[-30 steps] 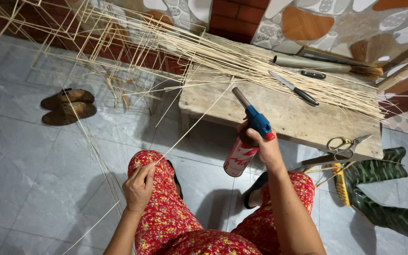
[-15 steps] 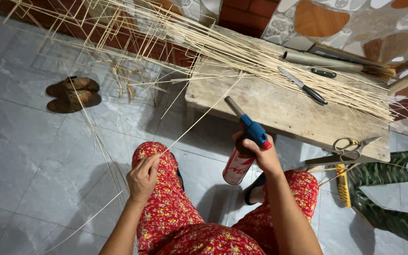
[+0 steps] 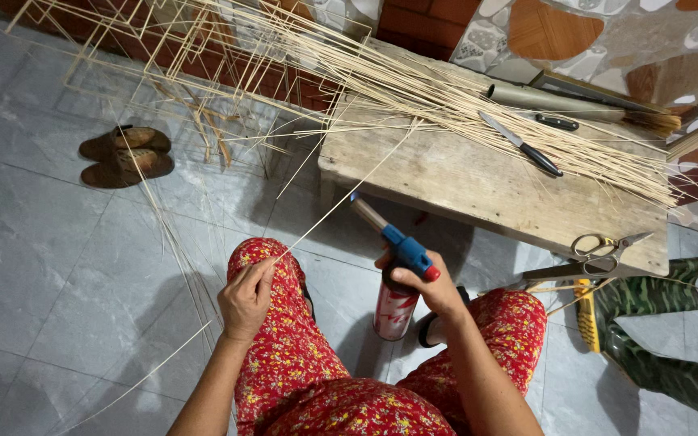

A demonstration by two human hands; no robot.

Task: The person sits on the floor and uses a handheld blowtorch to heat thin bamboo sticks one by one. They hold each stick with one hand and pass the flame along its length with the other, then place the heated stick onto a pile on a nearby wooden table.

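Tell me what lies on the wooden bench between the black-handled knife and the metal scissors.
In the head view, only bare wood of the wooden bench lies between the black-handled knife and metal scissors.

The only package in view is a gas canister [image 3: 396, 311], a slim upright cylinder low in the middle of the frame, between the person's knees and in front of the wooden desk [image 3: 478, 182]. Its printed label is white with broad red patches and some small dark print, too blurred to make out. A blue torch head [image 3: 405, 250] sits on its top. No signs or screens show.
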